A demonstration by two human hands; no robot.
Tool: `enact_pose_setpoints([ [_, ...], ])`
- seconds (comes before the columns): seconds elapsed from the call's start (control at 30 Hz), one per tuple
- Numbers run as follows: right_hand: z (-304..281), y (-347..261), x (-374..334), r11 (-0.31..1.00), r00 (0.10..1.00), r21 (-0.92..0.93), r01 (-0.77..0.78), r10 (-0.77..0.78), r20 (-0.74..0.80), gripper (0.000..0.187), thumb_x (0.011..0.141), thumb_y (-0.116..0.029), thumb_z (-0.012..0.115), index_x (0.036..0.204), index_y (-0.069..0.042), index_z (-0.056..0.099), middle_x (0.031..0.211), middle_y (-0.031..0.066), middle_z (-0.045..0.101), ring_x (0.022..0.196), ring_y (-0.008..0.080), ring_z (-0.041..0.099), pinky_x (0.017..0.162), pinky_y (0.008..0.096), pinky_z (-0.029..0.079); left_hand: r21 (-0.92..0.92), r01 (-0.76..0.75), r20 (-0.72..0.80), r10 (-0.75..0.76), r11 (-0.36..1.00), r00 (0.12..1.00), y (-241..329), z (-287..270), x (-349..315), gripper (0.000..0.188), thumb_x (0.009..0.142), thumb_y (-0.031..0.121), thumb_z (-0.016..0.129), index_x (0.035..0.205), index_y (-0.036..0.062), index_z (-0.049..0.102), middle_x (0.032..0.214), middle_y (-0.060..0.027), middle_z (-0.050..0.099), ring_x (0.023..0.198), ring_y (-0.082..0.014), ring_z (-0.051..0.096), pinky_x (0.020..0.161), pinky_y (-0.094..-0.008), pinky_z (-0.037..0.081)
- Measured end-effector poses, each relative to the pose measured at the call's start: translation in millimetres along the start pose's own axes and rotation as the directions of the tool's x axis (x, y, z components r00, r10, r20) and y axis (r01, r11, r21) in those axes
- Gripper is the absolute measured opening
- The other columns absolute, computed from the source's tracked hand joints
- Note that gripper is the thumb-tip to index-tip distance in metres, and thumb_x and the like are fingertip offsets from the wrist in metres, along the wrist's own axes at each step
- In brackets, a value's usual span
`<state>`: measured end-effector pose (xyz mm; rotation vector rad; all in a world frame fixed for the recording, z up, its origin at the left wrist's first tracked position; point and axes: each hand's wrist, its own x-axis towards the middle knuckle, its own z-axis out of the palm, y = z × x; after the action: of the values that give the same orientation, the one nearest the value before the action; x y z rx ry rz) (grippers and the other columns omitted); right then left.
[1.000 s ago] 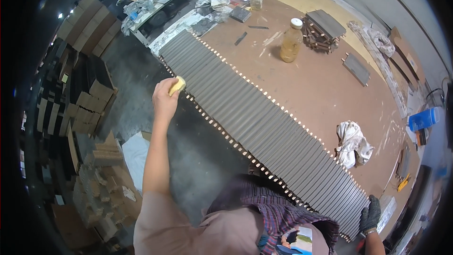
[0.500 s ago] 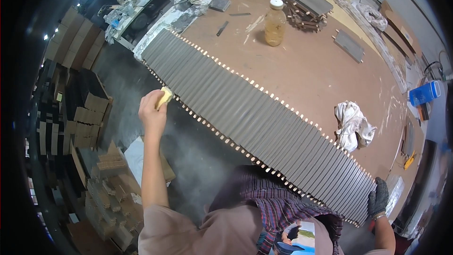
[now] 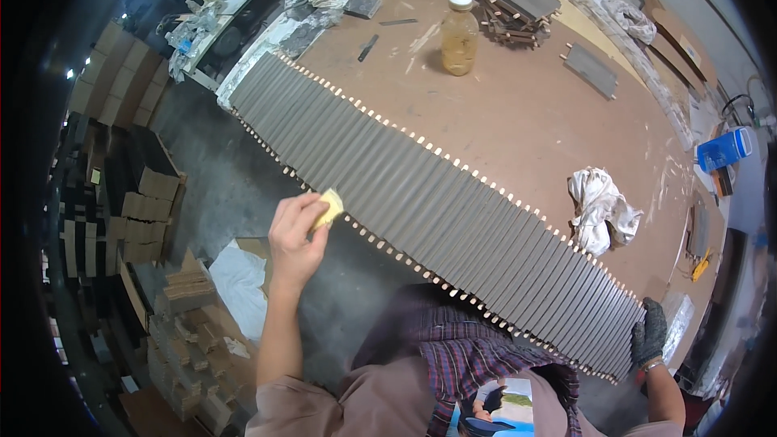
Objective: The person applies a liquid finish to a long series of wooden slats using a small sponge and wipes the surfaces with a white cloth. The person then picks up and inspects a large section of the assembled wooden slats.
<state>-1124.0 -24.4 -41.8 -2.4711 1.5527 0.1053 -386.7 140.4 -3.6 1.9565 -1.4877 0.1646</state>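
A long row of grey slats (image 3: pixel 421 186) lies side by side along the table's near edge, running from far left to near right. Pale wooden pegs stick out of both ends of the slats. My bare left hand (image 3: pixel 298 231) pinches a small yellow sponge (image 3: pixel 329 209) at the row's near side, against or just beside the pegs there. At the near right end, my right hand (image 3: pixel 650 333), in a dark glove, grips the row's last slats. Its fingertips are partly hidden.
On the brown table (image 3: pixel 518 129) stand a jar of yellowish liquid (image 3: pixel 459 36) and a stack of grey slats (image 3: pixel 518 4). A white rag (image 3: pixel 599 210), a loose grey piece (image 3: pixel 589 70) and a blue container (image 3: pixel 723 150) lie to the right. Cardboard pieces (image 3: pixel 190 332) sit on the floor at left.
My left hand has moved right and nearer along the row's near side with the sponge. My right hand stays at the row's end. The whole view has shifted slightly.
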Motion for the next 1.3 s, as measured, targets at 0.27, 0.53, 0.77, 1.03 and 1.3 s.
enact_pose_setpoints([
  [0.27,-2.4,-0.2,-0.5,1.000,1.000,-0.025,0.000,0.001,0.017,0.064,0.096,-0.039,0.053,0.146,0.000,0.051,0.144,0.0255,0.055,0.137,0.0462,0.048,0.119,0.0536,0.034,-0.043,0.014,-0.044,-0.016,0.999,0.999,23.3,2.1,-15.1,0.036,0.067,-0.007,0.076,0.102,0.0014,0.072,0.110,-0.0156,0.071,0.098,-0.0331,0.067,0.082,-0.0398,0.054],
  [0.53,-7.4,-6.7,2.2,1.000,1.000,0.015,0.012,-0.012,0.000,0.063,0.096,-0.037,0.053,0.146,0.000,0.052,0.143,0.0248,0.057,0.136,0.0452,0.050,0.117,0.0525,0.036,-0.026,0.015,-0.014,-0.016,1.000,1.000,25.6,2.6,-40.0,0.041,0.064,-0.007,0.076,0.104,0.0015,0.070,0.105,-0.0145,0.069,0.093,-0.0328,0.064,0.080,-0.0405,0.053],
  [0.77,-3.4,-3.3,1.0,1.000,1.000,-0.025,0.012,-0.012,0.000,0.063,0.102,-0.043,0.048,0.149,-0.001,0.050,0.147,0.0241,0.056,0.140,0.0449,0.048,0.120,0.0517,0.033,-0.052,0.039,0.038,-0.037,0.998,0.999,40.4,11.9,-43.8,0.037,0.066,-0.007,0.075,0.101,0.0028,0.072,0.103,-0.0122,0.067,0.092,-0.0322,0.063,0.080,-0.0404,0.053],
  [1.03,-3.0,-3.7,1.8,1.000,1.000,0.002,0.013,-0.013,-0.007,0.064,0.103,-0.045,0.048,0.149,-0.001,0.051,0.147,0.0237,0.056,0.140,0.0437,0.048,0.120,0.0514,0.033,-0.116,0.027,-0.008,-0.028,0.993,1.000,51.7,16.8,-42.9,0.037,0.068,-0.008,0.075,0.104,0.0019,0.071,0.106,-0.0133,0.068,0.097,-0.0328,0.064,0.083,-0.0400,0.053],
  [1.3,0.9,2.6,-4.4,1.000,1.000,0.010,-0.002,0.002,-0.014,0.063,0.102,-0.044,0.050,0.149,-0.002,0.051,0.147,0.0239,0.055,0.141,0.0435,0.047,0.120,0.0511,0.033,-0.098,0.057,-0.084,-0.065,0.994,0.994,67.9,16.9,-48.1,0.038,0.068,-0.008,0.076,0.105,0.0017,0.071,0.109,-0.0145,0.069,0.099,-0.0330,0.065,0.084,-0.0398,0.053],
])
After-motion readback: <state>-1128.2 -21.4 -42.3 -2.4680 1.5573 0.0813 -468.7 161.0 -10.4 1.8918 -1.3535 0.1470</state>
